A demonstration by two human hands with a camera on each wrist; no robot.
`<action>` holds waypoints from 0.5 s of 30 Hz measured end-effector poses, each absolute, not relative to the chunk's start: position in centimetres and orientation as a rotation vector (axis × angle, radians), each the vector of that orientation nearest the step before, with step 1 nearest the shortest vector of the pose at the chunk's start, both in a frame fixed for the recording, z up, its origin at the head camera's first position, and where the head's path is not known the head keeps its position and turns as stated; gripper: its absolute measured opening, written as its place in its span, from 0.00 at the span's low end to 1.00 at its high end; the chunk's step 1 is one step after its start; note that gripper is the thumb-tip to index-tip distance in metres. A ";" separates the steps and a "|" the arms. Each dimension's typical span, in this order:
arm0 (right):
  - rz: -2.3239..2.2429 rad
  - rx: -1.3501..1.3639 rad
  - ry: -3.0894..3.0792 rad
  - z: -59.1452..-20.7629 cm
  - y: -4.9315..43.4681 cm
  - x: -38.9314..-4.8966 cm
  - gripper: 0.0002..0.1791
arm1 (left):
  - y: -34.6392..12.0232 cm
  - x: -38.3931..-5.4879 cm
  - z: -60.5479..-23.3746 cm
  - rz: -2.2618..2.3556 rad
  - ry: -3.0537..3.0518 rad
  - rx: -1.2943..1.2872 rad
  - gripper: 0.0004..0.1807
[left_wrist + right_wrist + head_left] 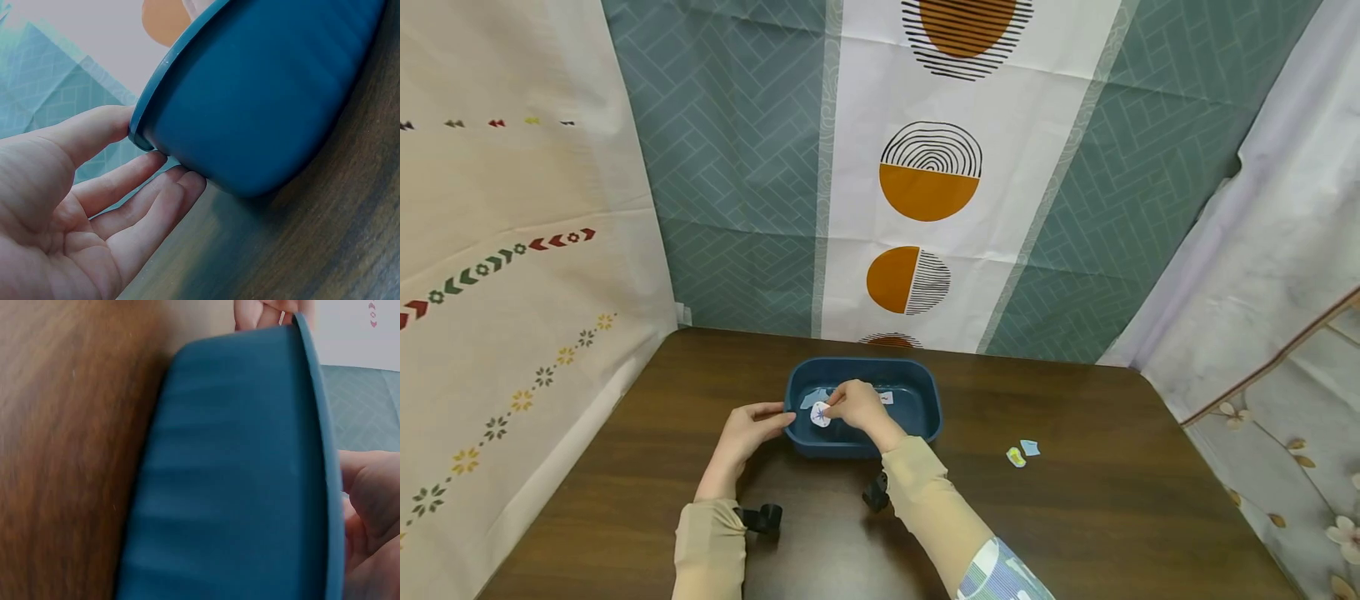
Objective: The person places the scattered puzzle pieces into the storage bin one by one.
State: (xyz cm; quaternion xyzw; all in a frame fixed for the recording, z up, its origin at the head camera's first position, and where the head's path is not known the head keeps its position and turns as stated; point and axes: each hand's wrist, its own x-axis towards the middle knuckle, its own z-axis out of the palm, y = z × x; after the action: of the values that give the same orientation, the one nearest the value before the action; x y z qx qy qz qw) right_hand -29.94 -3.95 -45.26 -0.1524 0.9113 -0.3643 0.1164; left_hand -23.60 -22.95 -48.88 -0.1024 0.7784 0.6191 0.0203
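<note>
A dark blue plastic basin (919, 410) stands on the brown table. My left hand (747, 435) holds its left end; in the left wrist view the thumb lies on the rim of the basin (250, 106) and the fingertips touch the outer wall below. Reaching inside, my right hand (859, 408) pinches a small white paper cutout (820, 414) with a blue star-like mark. A light blue piece (812, 398) lies behind that cutout, and a white piece with a dark mark (886, 398) is right of the hand. The basin wall partly hides the right hand (375, 500) in the right wrist view.
Two small cutouts, one yellow-green (1016, 457) and one light blue (1030, 447), lie on the table (1097, 500) right of the basin. A patterned curtain (745, 208) hangs behind the table, with light cloths on both sides. Black wrist mounts (763, 518) sit by the sleeves.
</note>
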 end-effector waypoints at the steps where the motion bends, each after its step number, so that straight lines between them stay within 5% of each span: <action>1: -1.056 -0.443 2.666 -45.4 -4.2 -29.9 0.08 | -23.0 -23.6 -48.9 1.926 2.413 -0.318 0.28; 15: -0.873 -0.412 2.727 -46.4 -5.1 -29.4 0.06 | -22.8 -23.4 -48.8 1.942 2.418 -0.323 0.27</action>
State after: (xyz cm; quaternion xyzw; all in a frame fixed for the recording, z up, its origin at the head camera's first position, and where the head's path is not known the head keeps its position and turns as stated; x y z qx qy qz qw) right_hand -29.38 -5.06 -46.45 -0.1414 0.9354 -0.2996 0.1240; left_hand -23.44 -22.80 -48.82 -0.1037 0.7754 0.6228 0.0120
